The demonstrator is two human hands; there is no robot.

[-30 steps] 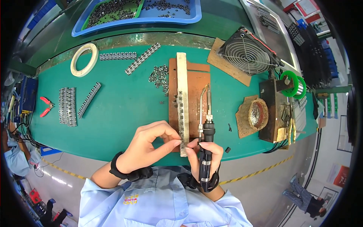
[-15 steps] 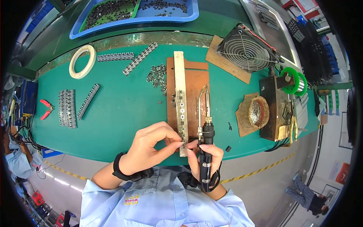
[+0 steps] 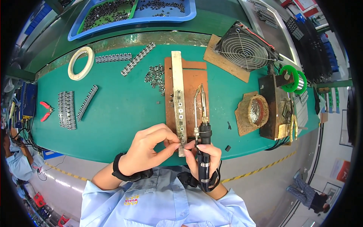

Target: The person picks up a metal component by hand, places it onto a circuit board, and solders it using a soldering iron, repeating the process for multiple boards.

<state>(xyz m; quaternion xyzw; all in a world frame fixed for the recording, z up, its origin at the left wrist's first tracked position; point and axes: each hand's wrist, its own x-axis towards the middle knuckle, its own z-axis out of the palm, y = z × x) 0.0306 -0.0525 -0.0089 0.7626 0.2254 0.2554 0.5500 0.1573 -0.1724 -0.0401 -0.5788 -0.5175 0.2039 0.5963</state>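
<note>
A pale narrow bar [image 3: 176, 72] lies lengthwise on a brown board [image 3: 195, 81], with a row of small square electronic parts [image 3: 180, 111] along its near half. At the bar's near end, the thumb and index finger of my left hand [image 3: 147, 147] are pinched together; whatever is between them is hidden. My right hand [image 3: 213, 153] grips a black soldering iron [image 3: 204, 164] with a thin metal tube beside its tip. The iron points away from me over the board, while that hand's thumb and index finger reach the bar's near end.
Loose small parts [image 3: 155, 77] are piled left of the board. Assembled strips [image 3: 67, 109], red-handled cutters [image 3: 46, 111] and a tape roll [image 3: 71, 68] lie farther left. Rightward are a fan [image 3: 244, 49], a solder-crusted bowl [image 3: 258, 111] and a solder spool [image 3: 289, 79]. A blue tray [image 3: 162, 22] stands behind.
The whole view has shifted slightly left. The soldering iron's tip has swung a little left toward the bar. Both hands stay at the bar's near end.
</note>
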